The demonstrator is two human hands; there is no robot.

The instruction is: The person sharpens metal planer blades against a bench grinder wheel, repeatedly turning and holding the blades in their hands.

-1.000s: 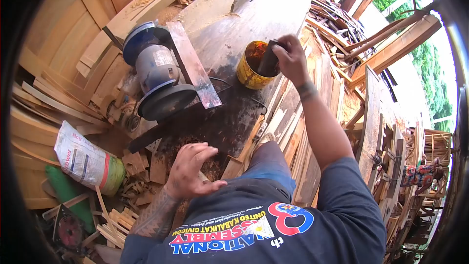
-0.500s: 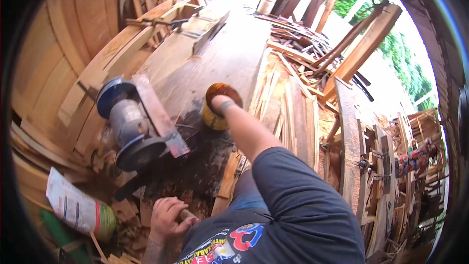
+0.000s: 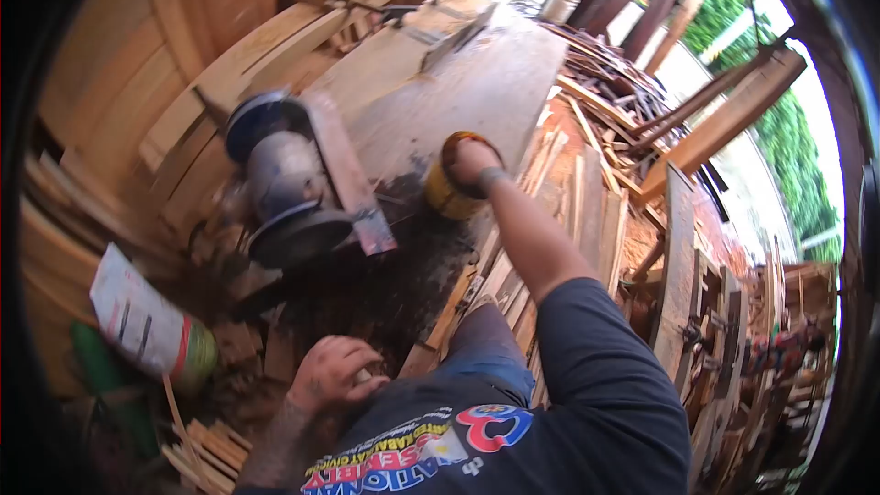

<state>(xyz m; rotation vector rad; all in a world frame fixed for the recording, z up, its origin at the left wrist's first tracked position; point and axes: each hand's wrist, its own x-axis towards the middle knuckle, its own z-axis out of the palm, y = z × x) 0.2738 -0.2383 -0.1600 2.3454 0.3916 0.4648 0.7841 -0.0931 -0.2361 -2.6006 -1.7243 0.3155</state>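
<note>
Head camera view, centre of the frame: the right hand (image 3: 473, 161) reaches down into the mouth of a yellow can (image 3: 447, 199), its fingertips hidden inside, so whether they grip anything cannot be told. A grey band (image 3: 492, 177) circles that wrist. The can sits on a tabletop (image 3: 500, 82), beside a dark stain. Left of it lies a bench grinder (image 3: 286, 174) with two wheels, a flat strip (image 3: 350, 170) slanting along its right side. Lower centre-left, the left hand (image 3: 337, 371) is curled near the dark T-shirt (image 3: 605, 385); blur hides whether it holds something. Farther out, a printed sack (image 3: 142, 312) leans at lower left, a whitish container (image 3: 559, 5) stands at upper right of centre, and another person (image 3: 779, 351) is at the right edge, near stacked lumber.
</note>
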